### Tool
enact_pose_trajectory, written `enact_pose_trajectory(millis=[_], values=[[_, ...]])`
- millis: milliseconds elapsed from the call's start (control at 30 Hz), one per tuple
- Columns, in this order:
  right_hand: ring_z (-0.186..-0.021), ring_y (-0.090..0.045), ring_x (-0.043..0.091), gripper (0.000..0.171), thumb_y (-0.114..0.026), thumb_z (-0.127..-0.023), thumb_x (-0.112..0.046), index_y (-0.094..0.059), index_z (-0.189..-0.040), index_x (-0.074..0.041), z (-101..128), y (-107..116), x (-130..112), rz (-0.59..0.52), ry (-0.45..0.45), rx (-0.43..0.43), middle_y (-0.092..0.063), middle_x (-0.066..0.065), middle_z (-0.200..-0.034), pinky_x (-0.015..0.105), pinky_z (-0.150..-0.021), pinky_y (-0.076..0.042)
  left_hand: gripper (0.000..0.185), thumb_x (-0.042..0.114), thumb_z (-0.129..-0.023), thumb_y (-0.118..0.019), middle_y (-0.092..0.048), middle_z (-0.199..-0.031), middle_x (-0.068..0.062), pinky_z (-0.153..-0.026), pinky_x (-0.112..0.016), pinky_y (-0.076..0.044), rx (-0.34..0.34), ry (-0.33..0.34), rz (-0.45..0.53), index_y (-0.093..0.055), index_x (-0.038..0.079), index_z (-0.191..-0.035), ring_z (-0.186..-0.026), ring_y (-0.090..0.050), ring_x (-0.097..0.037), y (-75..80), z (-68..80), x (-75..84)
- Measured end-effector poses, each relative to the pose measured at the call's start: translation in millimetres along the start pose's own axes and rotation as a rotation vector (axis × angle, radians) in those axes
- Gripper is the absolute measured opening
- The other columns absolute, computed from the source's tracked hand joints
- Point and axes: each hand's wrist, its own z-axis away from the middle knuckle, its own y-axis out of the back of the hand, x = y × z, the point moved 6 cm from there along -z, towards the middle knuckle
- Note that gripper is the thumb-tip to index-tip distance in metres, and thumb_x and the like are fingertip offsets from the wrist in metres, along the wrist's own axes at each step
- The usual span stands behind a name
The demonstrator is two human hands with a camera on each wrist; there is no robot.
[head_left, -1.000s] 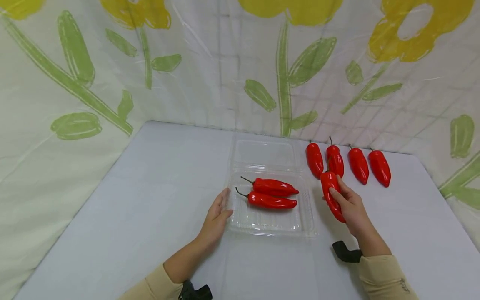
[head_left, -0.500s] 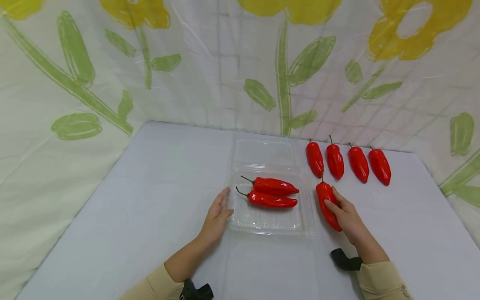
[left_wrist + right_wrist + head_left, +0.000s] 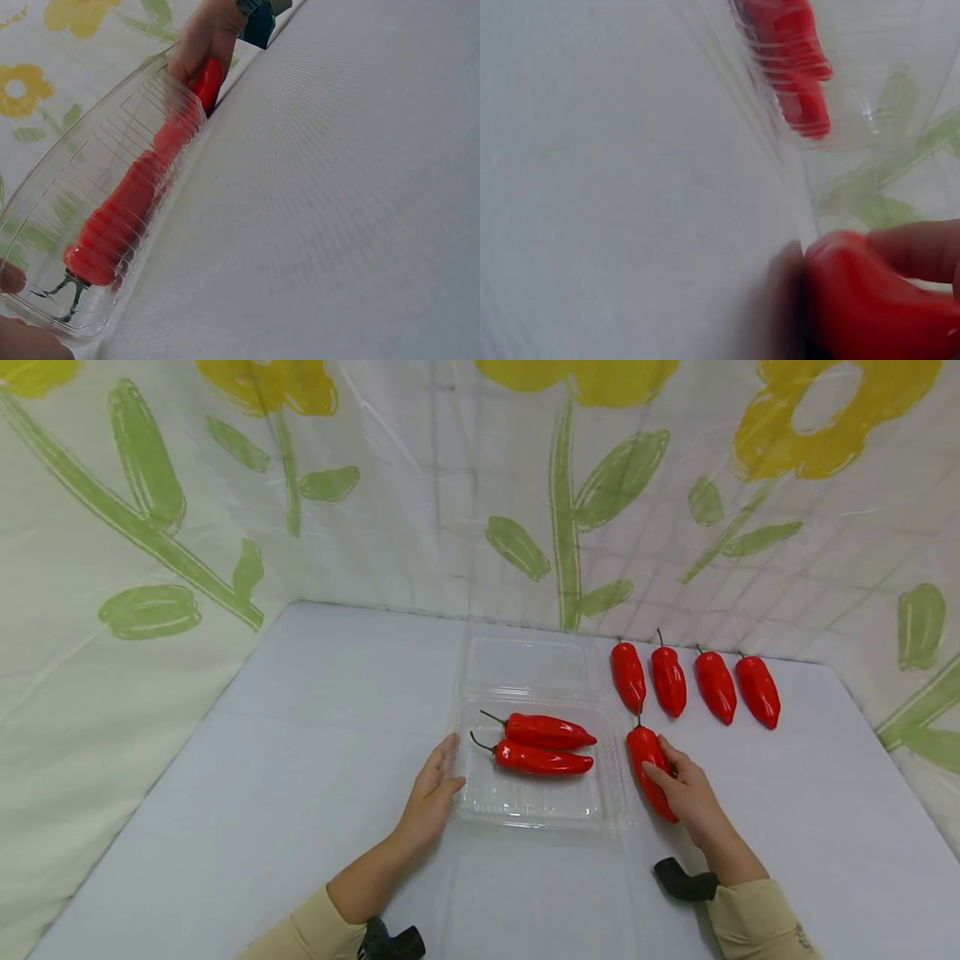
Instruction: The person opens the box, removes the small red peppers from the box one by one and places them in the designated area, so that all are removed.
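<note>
Right hand (image 3: 691, 795) grips pepper (image 3: 642, 748) (stem (image 3: 640, 720): head view only).

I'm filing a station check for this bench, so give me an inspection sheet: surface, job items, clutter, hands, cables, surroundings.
Surface: pale table, no spills seen.
Job items: clear hinged container, open, lid on the far side; two red peppers lie inside it; four more peppers stand in a row at the table's far right.
Clutter: nothing seen.
Hands: left hand rests against the container's left edge; right hand grips another red pepper just outside the right edge. Black wrist devices on both arms.
Cables: nothing seen.
Surroundings: flower-printed sheet behind and beside the table.
</note>
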Motion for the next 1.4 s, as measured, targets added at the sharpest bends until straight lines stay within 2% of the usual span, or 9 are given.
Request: enact_pose_trajectory(millis=[133,267,433,700,867,1167,1400], values=[[-0.134,-0.017,0.046,0.075,-0.044,-0.096,-0.035,0.003,-0.149,-0.012,1,-2,-3,0.039,0.011,0.004,-0.013,0.028,-0.151,0.057,-0.107,-0.032,0.06,-0.004,-0.089,-0.035,-0.014,-0.156,-0.015,-0.117,-0.046,-0.009,0.0,0.003,-0.002,-0.018,-0.001,-0.147,-0.145,-0.008,-0.029,-0.1,0.3,0.1],[-0.134,-0.017,0.046,0.074,-0.043,-0.097,-0.032,0.004,-0.149,-0.009,2,-2,-5,0.032,0.022,0.008,-0.013,0.028,-0.15,0.058,-0.107,-0.031,0.06,-0.005,-0.089,-0.035,-0.014,-0.156,-0.015,-0.117,-0.047,-0.009,-0.003,0.001,0.0,-0.017,-0.002,-0.147,-0.145,-0.007,-0.029,-0.4,0.8,0.7],[-0.133,-0.018,0.046,0.076,-0.046,-0.096,-0.029,0.003,-0.149,-0.007,3,1,-6,0.048,0.031,0.026,-0.013,0.029,-0.15,0.058,-0.105,-0.035,0.06,-0.005,-0.089,-0.035,-0.014,-0.156,-0.016,-0.117,-0.047,-0.009,-0.004,-0.001,0.002,-0.017,-0.002,-0.147,-0.145,-0.008,-0.029,-0.3,0.4,0.7],[-0.136,-0.017,0.045,0.075,-0.047,-0.096,-0.027,0.004,-0.149,-0.008,2,1,-5,0.033,0.021,0.026,-0.01,0.025,-0.154,0.057,-0.107,-0.032,0.06,-0.005,-0.089,-0.034,-0.014,-0.156,-0.016,-0.117,-0.046,-0.009,-0.005,-0.005,0.013,-0.017,-0.002,-0.146,-0.145,-0.007,-0.029,-0.3,-1.0,-0.6],[-0.138,-0.016,0.044,0.077,-0.048,-0.095,-0.028,0.003,-0.148,-0.007,3,2,-7,0.033,0.054,0.034,-0.008,0.021,-0.155,0.055,-0.108,-0.031,0.06,-0.006,-0.089,-0.034,-0.013,-0.156,-0.016,-0.117,-0.046,-0.009,-0.008,-0.009,0.01,-0.017,-0.003,-0.146,-0.145,-0.007,-0.029,-0.6,-1.1,-0.4],[-0.142,-0.013,0.041,0.079,-0.049,-0.094,-0.033,0.004,-0.149,-0.01,5,7,-11,-0.022,0.05,0.026,-0.005,0.017,-0.157,0.049,-0.105,-0.034,0.06,-0.005,-0.088,-0.035,-0.015,-0.155,-0.017,-0.117,-0.047,-0.009,0.001,-0.009,0.002,-0.018,-0.004,-0.146,-0.145,-0.009,-0.03,0.4,-1.1,0.1],[-0.141,-0.015,0.041,0.08,-0.049,-0.094,-0.037,0.003,-0.149,-0.014,4,11,-11,-0.023,0.043,0.031,-0.008,0.016,-0.157,0.049,-0.105,-0.036,0.06,-0.005,-0.088,-0.035,-0.015,-0.155,-0.017,-0.117,-0.047,-0.008,0.0,-0.008,0.006,-0.018,-0.004,-0.146,-0.145,-0.008,-0.03,0.9,-0.5,0.2]])
